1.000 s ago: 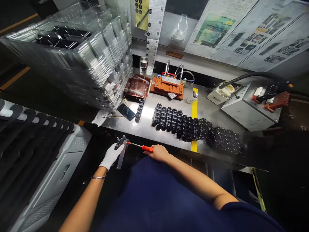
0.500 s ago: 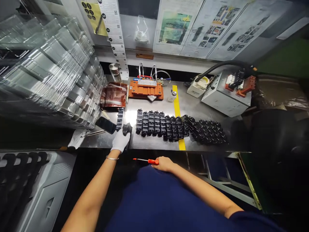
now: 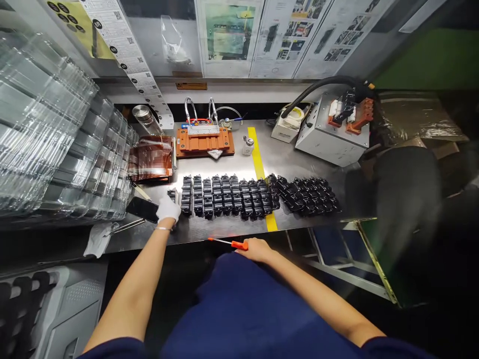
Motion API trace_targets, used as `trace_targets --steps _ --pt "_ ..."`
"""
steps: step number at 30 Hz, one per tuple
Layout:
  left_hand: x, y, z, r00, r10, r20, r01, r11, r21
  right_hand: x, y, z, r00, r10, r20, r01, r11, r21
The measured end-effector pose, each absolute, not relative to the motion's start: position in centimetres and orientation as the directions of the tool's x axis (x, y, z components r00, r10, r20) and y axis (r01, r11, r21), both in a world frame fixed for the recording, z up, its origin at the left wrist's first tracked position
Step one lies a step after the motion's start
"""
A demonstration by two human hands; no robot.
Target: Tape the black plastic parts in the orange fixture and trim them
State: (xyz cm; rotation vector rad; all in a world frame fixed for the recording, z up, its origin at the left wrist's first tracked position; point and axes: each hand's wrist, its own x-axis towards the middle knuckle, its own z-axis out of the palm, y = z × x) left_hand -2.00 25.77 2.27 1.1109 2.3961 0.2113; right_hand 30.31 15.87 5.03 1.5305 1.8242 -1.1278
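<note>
My left hand (image 3: 168, 209), in a white glove, is closed at the left end of the row of black parts. It grips a black segmented strip (image 3: 172, 193), mostly hidden by the glove and blurred. Just right of it another black segmented strip (image 3: 186, 195) lies on the metal bench. Further right, several more black strips (image 3: 226, 194) lie side by side. My bare right hand (image 3: 257, 249) rests against my body below the bench edge. Its fingers are wrapped round a screwdriver (image 3: 239, 245) with an orange handle, the shaft pointing left.
A phone (image 3: 142, 209), tweezers (image 3: 127, 226) and a white glove (image 3: 98, 239) lie at the left. Stacked clear trays (image 3: 56, 139) rise there. Behind stand an orange fixture (image 3: 205, 142), a small bottle (image 3: 247, 145) and a grey box (image 3: 333, 132). More black parts (image 3: 316, 194) lie right.
The strip my left hand held now lies beside the row. My left hand has moved left onto another strip. The view has shifted right; my right hand still holds the screwdriver.
</note>
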Motion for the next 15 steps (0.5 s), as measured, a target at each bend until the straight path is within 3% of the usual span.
trace_targets --steps 5,8,11,13,15 --pt "-1.5 12.5 0.5 -0.542 0.682 -0.491 0.581 0.727 0.367 27.8 16.1 6.0 -0.319 0.541 -0.778 0.944 0.110 -0.311" --pt "-3.9 4.8 -0.4 -0.435 0.582 -0.687 0.101 0.790 0.605 25.1 15.4 6.7 -0.457 0.429 -0.779 0.889 0.258 -0.379" --pt "-7.7 -0.6 -0.6 -0.395 0.361 -0.844 -0.385 0.770 0.509 21.3 14.4 7.4 -0.551 0.352 -0.757 0.818 0.406 -0.407" --pt "-10.0 -2.8 -0.3 -0.419 0.269 -0.867 -0.468 0.755 0.460 18.3 13.8 7.9 -0.610 0.236 -0.756 0.745 0.495 -0.447" --pt "-11.5 -4.2 -0.1 -0.458 0.304 -0.835 -0.410 0.761 0.502 15.5 13.4 8.4 -0.642 0.172 -0.747 0.696 0.540 -0.473"
